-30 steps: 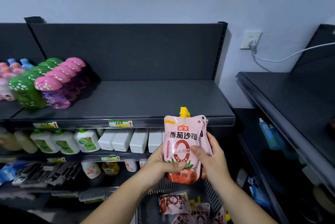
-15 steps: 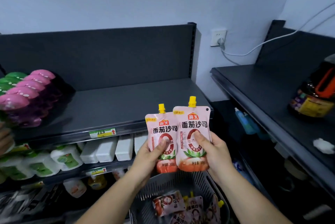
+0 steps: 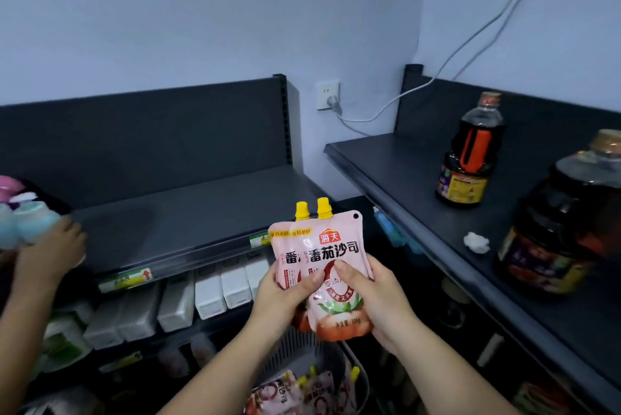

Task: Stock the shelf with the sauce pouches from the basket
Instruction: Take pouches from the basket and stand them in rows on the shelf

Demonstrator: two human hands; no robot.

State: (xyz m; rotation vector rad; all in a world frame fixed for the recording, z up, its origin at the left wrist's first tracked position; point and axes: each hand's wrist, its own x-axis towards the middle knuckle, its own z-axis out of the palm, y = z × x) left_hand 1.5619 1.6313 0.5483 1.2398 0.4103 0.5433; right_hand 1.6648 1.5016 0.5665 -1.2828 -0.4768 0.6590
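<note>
Two overlapping sauce pouches [image 3: 331,266] are held upright at lower centre of the frame, grasped by the left hand [image 3: 285,297] and the right hand [image 3: 376,297], above the basket [image 3: 302,350], before the shelf [image 3: 188,213].

The dark shelf [image 3: 188,213] ahead is bare across its middle, with pastel bottles [image 3: 23,219] crowded at its left end. The shelf on the right [image 3: 420,186] carries two dark sauce bottles [image 3: 470,159] standing upright and a small white crumpled wad [image 3: 476,242] near its front edge.
</note>
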